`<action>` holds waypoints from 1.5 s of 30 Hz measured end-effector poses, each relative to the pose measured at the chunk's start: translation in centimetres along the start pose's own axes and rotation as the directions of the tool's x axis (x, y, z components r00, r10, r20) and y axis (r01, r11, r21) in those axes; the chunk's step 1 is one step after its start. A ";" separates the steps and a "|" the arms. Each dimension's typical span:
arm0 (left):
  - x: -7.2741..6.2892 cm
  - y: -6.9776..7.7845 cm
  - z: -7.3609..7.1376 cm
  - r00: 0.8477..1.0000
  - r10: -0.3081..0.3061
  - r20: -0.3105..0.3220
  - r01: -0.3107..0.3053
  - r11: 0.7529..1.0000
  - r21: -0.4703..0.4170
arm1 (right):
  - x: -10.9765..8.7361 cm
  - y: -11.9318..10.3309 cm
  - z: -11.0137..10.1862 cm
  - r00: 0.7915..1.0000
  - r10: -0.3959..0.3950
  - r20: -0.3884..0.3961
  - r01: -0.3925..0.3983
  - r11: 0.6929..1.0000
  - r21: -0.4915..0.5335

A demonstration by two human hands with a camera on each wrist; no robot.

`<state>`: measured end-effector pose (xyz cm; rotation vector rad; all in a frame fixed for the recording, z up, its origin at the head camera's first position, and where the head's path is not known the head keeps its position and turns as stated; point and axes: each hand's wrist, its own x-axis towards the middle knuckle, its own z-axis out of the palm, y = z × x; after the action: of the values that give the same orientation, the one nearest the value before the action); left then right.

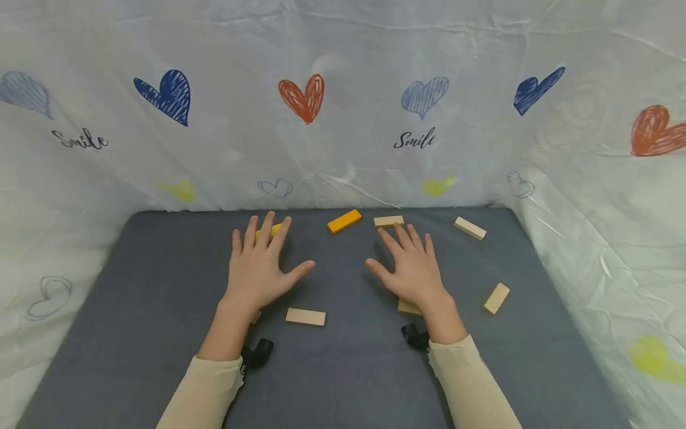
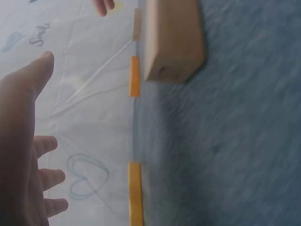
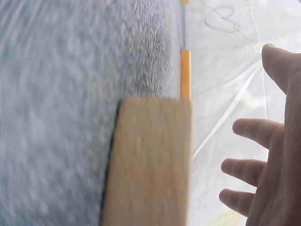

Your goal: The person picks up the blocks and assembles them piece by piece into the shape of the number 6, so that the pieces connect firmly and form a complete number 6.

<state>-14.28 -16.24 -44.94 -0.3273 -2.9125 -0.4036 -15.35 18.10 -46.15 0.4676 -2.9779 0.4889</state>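
Note:
My left hand (image 1: 257, 268), fingers spread, hovers over the grey table and holds nothing. Its fingers partly cover a yellow wooden block (image 2: 135, 195) at the table's far side. Below its thumb lies a plain wooden block (image 1: 305, 317), and another plain block (image 1: 256, 317) peeks out beside the wrist. My right hand (image 1: 412, 268) is spread above the table too, with nothing in it. Its fingertips overlap a plain block (image 1: 388, 221) at the back in the head view. Under that palm and wrist sits a further plain block (image 3: 150, 160), mostly hidden from the head camera.
An orange block (image 1: 344, 221) lies at the back between the hands. Two plain blocks lie to the right, one near the back corner (image 1: 470, 228) and one nearer (image 1: 496, 298). A white sheet (image 1: 354, 161) printed with hearts hangs along the table's (image 1: 354, 375) back edge.

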 end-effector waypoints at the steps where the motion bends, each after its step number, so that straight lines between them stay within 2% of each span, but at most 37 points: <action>1: -0.1 -0.3 -0.2 1.000 -0.013 0.002 0.013 1.000 -0.010 | 0.1 -0.2 0.1 1.000 -0.007 0.002 0.007 1.000 0.007; 7: -1.5 -2.5 -0.6 0.998 -0.063 -0.002 0.063 0.997 -0.044 | 0.5 -1.4 0.9 0.999 -0.049 0.008 0.049 0.998 0.035; 15: -4.7 -4.3 -0.9 0.991 -0.134 0.013 0.135 0.982 -0.132 | 1.7 -3.0 1.5 0.992 -0.124 -0.010 0.125 0.992 0.036; 20: -6.3 -4.4 -1.1 0.985 -0.173 0.011 0.172 0.967 -0.185 | 2.5 -3.9 1.8 0.985 -0.164 -0.053 0.165 0.986 0.021; 28: -8.9 -4.3 -1.2 0.967 -0.249 -0.060 0.219 0.924 -0.315 | 3.4 -5.3 2.8 0.976 -0.200 -0.088 0.205 0.977 0.055; 35: -10.4 -3.7 -0.9 0.962 -0.272 -0.020 0.247 0.900 -0.360 | 4.5 -6.6 3.3 0.966 -0.239 -0.099 0.247 0.966 0.074; 39: -11.0 -3.6 -0.8 0.958 -0.285 -0.019 0.258 0.894 -0.366 | 5.4 -7.6 3.6 0.961 -0.264 -0.087 0.272 0.956 0.108; 45: -11.9 -4.0 -1.0 0.956 -0.293 -0.025 0.267 0.900 -0.346 | 6.8 -9.5 4.3 0.955 -0.293 -0.049 0.297 0.935 0.195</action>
<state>-3.74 -22.57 -47.49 0.0688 -2.8095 -0.9471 -19.00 6.19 -46.42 0.9059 -2.7790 0.7562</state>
